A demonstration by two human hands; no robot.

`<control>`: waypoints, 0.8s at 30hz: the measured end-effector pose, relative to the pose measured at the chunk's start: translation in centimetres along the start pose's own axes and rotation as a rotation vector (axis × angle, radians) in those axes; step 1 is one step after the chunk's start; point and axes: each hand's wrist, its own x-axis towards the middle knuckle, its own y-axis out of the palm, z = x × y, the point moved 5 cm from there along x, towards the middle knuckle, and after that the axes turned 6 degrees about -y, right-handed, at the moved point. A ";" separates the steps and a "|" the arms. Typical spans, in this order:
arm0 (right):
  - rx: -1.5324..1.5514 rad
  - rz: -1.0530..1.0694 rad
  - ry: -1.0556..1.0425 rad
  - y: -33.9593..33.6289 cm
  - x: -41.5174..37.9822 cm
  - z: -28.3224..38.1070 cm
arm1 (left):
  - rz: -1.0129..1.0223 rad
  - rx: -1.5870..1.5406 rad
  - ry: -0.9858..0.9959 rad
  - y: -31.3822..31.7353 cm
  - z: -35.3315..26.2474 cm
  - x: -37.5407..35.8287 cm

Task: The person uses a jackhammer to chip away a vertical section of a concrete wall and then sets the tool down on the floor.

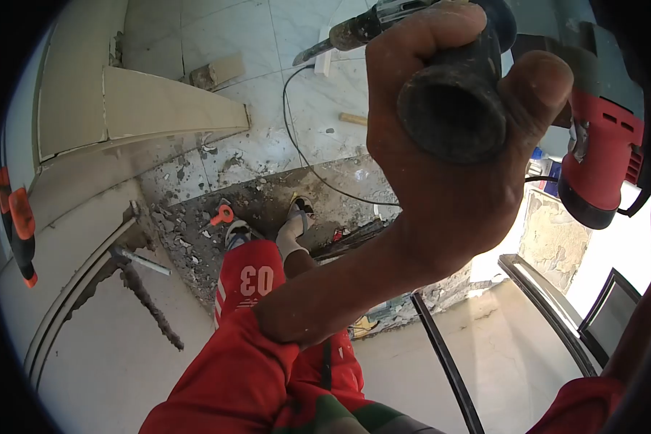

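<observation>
My left hand (452,195) is wrapped round a dark side handle (452,112) of a power tool, with the handle's hollow end facing the camera. The tool's red and grey body (604,141) fills the upper right. Its chuck (354,32) and metal bit (315,52) point left over the tiled floor. Only part of my right arm (636,333) shows at the right edge; the right hand itself is out of sight.
Rubble (188,253) lies round my feet, beside an orange ring-shaped piece (223,215). A black cable (291,123) crosses the floor. A white pipe (145,262) sticks out of the broken wall. Dark strips (448,362) stand lower right; an orange-black object (22,217) is far left.
</observation>
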 end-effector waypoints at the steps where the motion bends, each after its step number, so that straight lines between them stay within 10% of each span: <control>1: -0.168 -0.113 -0.163 -1.8 0.9 4.3 | -0.047 -0.079 0.062 2.0 1.3 0.8; 7: 0.014 -0.006 -0.077 1.8 9.9 2.0 | -0.096 0.074 0.315 4.3 3.4 6.7; 16: 0.334 0.493 0.029 30.7 18.7 -10.0 | -0.374 0.571 -0.184 -6.4 18.2 6.9; 24: 0.399 0.919 0.063 53.2 24.0 -20.5 | -0.726 0.838 -0.200 -12.5 32.7 5.6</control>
